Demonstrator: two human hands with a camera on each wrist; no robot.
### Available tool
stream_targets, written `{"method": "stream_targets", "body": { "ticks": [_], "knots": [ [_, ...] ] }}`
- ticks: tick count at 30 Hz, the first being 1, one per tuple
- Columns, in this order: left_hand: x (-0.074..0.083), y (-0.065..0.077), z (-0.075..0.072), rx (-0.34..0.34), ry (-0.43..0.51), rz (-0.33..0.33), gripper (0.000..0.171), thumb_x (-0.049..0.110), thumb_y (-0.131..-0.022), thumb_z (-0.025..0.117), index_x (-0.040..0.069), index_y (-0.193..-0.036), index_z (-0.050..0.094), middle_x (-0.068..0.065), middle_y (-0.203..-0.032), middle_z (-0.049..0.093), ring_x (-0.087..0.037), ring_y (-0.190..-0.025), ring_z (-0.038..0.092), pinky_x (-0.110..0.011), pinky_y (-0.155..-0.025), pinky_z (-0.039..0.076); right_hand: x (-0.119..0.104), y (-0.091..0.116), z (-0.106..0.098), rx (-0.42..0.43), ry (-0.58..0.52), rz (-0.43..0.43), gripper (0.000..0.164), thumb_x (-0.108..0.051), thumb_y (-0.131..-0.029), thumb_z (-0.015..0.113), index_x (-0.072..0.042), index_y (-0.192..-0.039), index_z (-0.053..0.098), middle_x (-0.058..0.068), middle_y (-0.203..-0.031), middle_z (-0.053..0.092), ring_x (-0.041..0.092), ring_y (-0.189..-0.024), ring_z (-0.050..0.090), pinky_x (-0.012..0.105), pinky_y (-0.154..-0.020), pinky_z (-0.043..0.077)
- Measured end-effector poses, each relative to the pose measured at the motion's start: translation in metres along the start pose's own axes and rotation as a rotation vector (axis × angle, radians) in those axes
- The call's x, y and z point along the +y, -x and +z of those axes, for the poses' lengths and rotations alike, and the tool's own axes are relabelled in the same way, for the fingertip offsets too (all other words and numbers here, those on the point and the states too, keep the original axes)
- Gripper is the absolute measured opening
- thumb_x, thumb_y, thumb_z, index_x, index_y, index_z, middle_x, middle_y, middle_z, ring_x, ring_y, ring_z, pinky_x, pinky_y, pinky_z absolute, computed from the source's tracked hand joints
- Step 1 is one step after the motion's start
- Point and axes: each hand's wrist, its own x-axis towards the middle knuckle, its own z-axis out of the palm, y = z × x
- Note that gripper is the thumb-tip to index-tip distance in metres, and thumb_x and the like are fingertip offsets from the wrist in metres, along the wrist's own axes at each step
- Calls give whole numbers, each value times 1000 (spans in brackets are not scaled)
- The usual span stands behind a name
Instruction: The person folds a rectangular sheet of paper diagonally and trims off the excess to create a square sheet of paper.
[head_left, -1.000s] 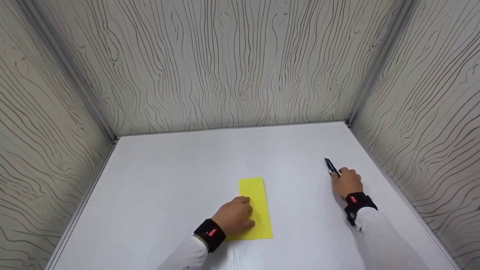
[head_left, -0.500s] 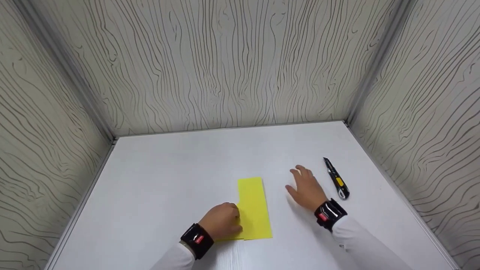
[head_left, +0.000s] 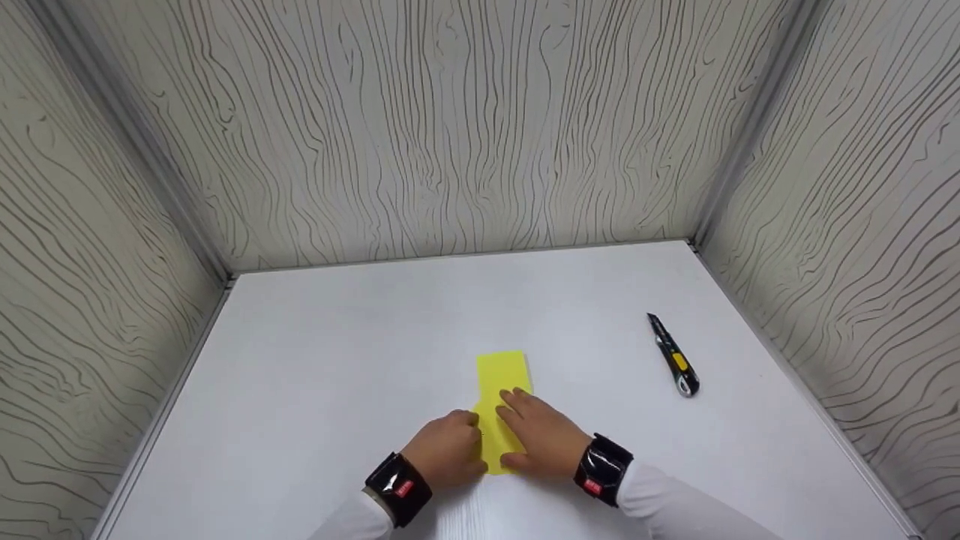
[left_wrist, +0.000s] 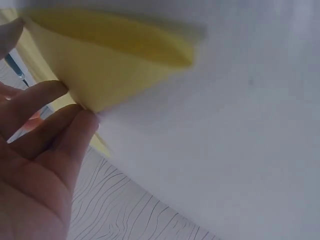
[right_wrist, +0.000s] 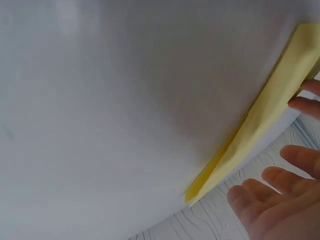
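A folded sheet of yellow paper (head_left: 501,369) lies near the middle of the white table's front part. At its lower left edge, my left hand (head_left: 444,450) holds the paper with curled fingers. The left wrist view shows the fingertips along the edge of a raised, bent yellow paper flap (left_wrist: 100,65). From the right, my right hand (head_left: 547,439) reaches over the paper with its fingers spread and fairly straight, fingertips on its surface. In the right wrist view a narrow yellow strip of the paper (right_wrist: 260,117) shows beside these fingers.
A black and yellow utility knife (head_left: 673,356) lies on the right side of the white table (head_left: 337,337). Wood-patterned panels (head_left: 450,127) stand behind the table and at both sides.
My right hand has let go of the utility knife, leaving it on the table, and moved left onto the yellow paper. My left hand has shifted slightly left to the paper's edge.
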Motion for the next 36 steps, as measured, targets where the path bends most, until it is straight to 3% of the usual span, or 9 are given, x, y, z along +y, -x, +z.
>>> {"method": "stream_targets", "body": {
  "ticks": [5,9,18,25,29,32,34,36],
  "knots": [
    [4,-3,2,3,-23,-2,33,37,-93,83,5,-95,79,-7,-120,72,-24,-118,70,-36,-101,61,-3,-7,9,-18,48,-40,71,-51,-102,67,-4,-154,58,21,-166,50,42,-154,48,49,-127,41],
    [6,-6,6,1,-26,-24,41,39,-95,81,1,-112,80,-9,-126,72,-28,-130,68,-38,-107,60,2,-9,13,-46,66,-8,71,-52,-104,64,-6,-157,56,20,-168,48,43,-155,47,50,-128,40],
    [7,-14,8,-19,-30,-85,52,41,-94,80,-3,-123,78,-16,-140,70,-33,-137,66,-40,-113,56,17,-2,15,-35,28,39,73,-54,-106,61,-2,-157,55,28,-164,49,48,-152,49,55,-125,42],
    [4,-15,8,-9,-28,-84,46,43,-91,83,1,-108,80,-14,-136,72,-32,-134,68,-39,-110,58,41,10,10,-46,-8,91,72,-48,-105,66,1,-156,54,31,-163,48,49,-152,48,57,-126,40],
    [0,-16,7,-19,-16,-82,38,43,-91,82,6,-83,75,-13,-134,72,-32,-134,68,-40,-109,58,51,19,2,-49,-69,146,71,-44,-104,69,4,-154,55,34,-162,48,53,-151,46,61,-126,39],
    [-3,-17,7,-28,-3,-77,42,42,-91,82,11,-68,66,-12,-132,71,-32,-135,67,-40,-110,58,57,26,-4,-54,-121,193,70,-39,-104,71,7,-154,53,36,-162,46,55,-153,43,63,-126,37],
    [-5,-17,6,-28,8,-73,43,40,-92,82,12,-66,62,-11,-130,71,-32,-134,67,-40,-110,58,63,30,-7,-56,-129,220,70,-38,-104,71,7,-154,53,35,-163,46,55,-153,42,62,-127,36],
    [-6,-18,6,-28,19,-72,38,40,-92,82,11,-73,66,-12,-130,71,-32,-134,67,-41,-110,58,69,33,-8,-53,-138,242,70,-36,-103,72,7,-154,53,35,-163,45,54,-154,42,62,-127,36]
  ]
}}
